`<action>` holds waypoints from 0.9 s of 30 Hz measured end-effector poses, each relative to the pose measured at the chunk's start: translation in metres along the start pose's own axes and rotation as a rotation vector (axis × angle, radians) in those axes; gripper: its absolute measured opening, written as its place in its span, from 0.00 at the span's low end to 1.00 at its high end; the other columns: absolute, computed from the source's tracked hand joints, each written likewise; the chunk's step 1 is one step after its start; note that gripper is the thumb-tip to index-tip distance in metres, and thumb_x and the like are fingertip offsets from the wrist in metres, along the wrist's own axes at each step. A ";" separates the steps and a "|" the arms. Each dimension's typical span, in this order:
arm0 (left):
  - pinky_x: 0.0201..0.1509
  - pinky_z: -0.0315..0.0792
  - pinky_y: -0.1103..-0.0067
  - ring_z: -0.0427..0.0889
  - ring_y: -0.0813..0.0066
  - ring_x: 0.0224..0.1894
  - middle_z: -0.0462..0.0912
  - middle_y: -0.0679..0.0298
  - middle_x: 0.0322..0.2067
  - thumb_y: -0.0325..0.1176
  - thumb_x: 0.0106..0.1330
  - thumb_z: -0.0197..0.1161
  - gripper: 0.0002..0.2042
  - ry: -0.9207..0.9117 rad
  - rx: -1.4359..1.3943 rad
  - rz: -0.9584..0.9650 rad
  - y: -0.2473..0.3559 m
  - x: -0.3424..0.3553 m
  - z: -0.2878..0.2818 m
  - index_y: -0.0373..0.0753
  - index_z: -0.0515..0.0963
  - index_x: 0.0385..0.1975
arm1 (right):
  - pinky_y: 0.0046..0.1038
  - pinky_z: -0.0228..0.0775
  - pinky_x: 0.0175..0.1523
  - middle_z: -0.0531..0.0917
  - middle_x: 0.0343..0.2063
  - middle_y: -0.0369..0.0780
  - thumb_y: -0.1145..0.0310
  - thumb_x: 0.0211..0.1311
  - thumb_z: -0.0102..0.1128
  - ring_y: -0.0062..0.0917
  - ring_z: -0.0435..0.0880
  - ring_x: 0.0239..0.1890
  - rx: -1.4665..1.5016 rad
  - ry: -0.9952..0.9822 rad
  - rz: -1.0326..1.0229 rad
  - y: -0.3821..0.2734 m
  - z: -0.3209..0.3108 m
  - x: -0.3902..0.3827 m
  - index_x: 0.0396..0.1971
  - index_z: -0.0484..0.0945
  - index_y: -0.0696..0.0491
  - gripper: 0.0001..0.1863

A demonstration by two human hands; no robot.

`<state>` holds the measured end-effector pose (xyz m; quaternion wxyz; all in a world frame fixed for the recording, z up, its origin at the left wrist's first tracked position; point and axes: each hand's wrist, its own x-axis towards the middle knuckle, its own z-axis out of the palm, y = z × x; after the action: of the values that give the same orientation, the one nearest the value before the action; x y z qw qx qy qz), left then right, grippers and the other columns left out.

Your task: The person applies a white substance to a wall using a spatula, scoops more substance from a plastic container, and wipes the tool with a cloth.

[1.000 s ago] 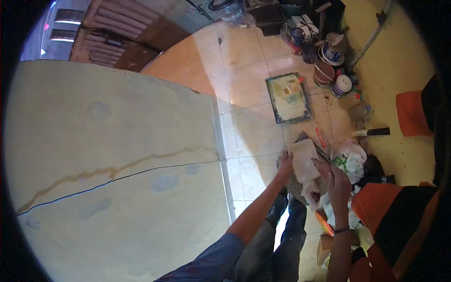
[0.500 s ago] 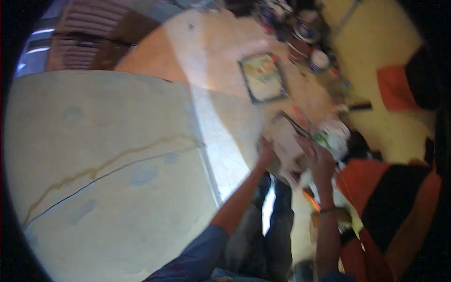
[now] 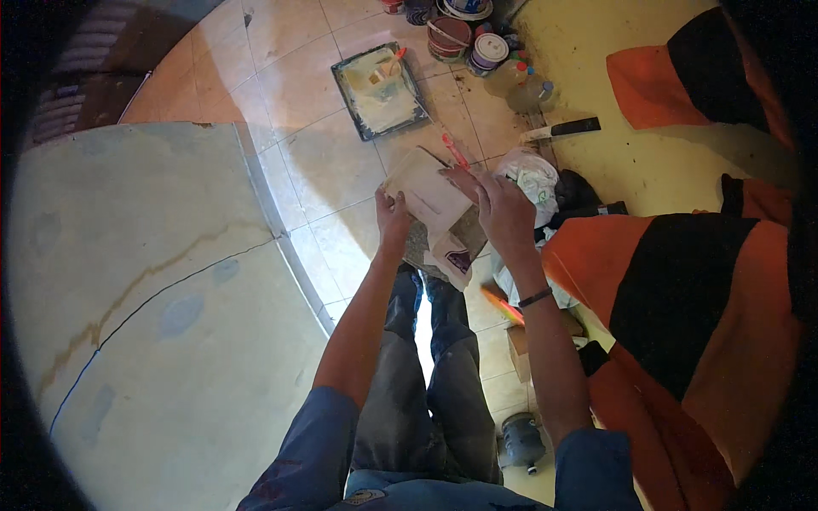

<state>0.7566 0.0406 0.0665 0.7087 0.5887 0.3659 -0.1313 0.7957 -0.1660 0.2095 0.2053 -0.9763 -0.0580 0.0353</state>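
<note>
My left hand (image 3: 391, 215) has its fingers closed on the left edge of a pale rectangular object (image 3: 428, 196), perhaps a plastic container. My right hand (image 3: 503, 213) is at that object's right side with fingers bent in; what it grips is hard to make out. Beneath lies a grey board (image 3: 467, 232) with a torn pale packet (image 3: 452, 260) bearing a dark patch at its lower part. A red-handled tool (image 3: 456, 152) lies just beyond.
A paint tray (image 3: 360, 102), paint buckets (image 3: 447, 43), plastic bottles (image 3: 528, 92), a black-handled tool (image 3: 573, 126) and bags (image 3: 532, 179) stand or lie ahead. A cracked pale panel (image 3: 162, 366) fills the left; orange and black striped material (image 3: 673, 289) is at the right.
The camera view has shifted, so the tray and buckets now appear higher and further left. Both hands stay around the pale rectangular object and have moved up-left in the picture.
</note>
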 end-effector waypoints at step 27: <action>0.41 0.73 0.76 0.76 0.78 0.39 0.80 0.62 0.38 0.46 0.80 0.60 0.19 -0.019 0.428 0.071 -0.076 -0.087 -0.054 0.37 0.72 0.56 | 0.47 0.83 0.43 0.89 0.37 0.47 0.59 0.68 0.65 0.45 0.90 0.40 -0.062 -0.281 -0.008 0.032 0.015 0.034 0.49 0.84 0.47 0.14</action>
<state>0.6292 0.0487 0.0674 0.5753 0.7370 0.3020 -0.1862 0.8317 -0.1852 0.1812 0.1653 -0.9674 -0.0913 0.1690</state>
